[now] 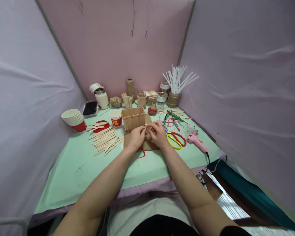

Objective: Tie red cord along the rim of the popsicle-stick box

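Left hand (137,136): fingers curled in, pinching a small pale piece (146,125); held low over the cardboard (151,145).
Right hand (158,132): fingers pinch the same piece from the other side. The hands touch, likely to steady so small a thing.
Red cord (143,152): trails from under the left hand onto the counter (88,164).
Stick box (133,118): upright, just behind the hands.
In reach: loose sticks (105,139) on the left, scissors (175,139) and glue gun (198,141) on the right.
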`<move>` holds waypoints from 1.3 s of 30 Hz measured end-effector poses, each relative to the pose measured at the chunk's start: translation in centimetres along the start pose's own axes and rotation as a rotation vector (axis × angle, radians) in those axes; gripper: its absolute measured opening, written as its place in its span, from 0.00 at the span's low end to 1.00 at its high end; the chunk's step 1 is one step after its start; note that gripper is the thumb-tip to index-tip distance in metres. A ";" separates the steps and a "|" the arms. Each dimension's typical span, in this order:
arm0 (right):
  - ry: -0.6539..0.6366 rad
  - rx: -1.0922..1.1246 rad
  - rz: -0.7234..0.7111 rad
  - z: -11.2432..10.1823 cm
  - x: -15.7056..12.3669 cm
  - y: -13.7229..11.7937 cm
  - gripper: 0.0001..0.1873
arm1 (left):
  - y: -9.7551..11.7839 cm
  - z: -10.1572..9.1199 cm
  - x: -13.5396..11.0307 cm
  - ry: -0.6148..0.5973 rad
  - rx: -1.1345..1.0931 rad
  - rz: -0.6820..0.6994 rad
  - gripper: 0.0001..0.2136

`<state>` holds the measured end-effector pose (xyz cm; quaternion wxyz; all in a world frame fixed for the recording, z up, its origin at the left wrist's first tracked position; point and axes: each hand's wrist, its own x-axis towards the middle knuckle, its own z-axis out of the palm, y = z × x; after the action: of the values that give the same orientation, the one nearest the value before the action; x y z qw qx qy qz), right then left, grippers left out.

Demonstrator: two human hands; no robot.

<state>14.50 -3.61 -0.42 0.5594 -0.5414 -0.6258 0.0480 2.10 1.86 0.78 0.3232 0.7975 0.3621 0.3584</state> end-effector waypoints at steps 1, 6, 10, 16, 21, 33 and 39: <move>0.002 -0.007 -0.001 0.0 0.0 0.0 0.07 | 0.0 0.0 0.0 -0.002 0.009 0.008 0.10; 0.008 -0.010 0.012 -0.1 0.2 -0.2 0.06 | 0.4 -0.2 -0.2 -0.020 0.045 0.044 0.09; 0.024 0.054 0.087 0.2 0.3 -0.2 0.07 | 0.7 -0.2 -0.2 -0.025 0.069 0.065 0.10; 0.046 0.303 0.388 0.4 0.4 0.1 0.11 | 0.5 0.0 -0.3 -0.009 0.000 0.074 0.10; 0.063 0.368 0.476 0.3 0.6 0.2 0.14 | 0.3 0.1 -0.3 -0.004 -0.038 0.033 0.10; 0.059 0.360 0.471 0.3 0.6 0.5 0.12 | 0.2 0.2 -0.5 -0.080 -0.023 0.097 0.11; 0.010 0.371 0.548 0.4 0.5 0.6 0.16 | 0.7 0.2 -0.5 -0.075 -0.079 0.086 0.10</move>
<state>14.69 -2.78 -0.57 0.6178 -0.5787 -0.4349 0.3071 2.22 1.02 1.00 0.3520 0.8120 0.3005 0.3556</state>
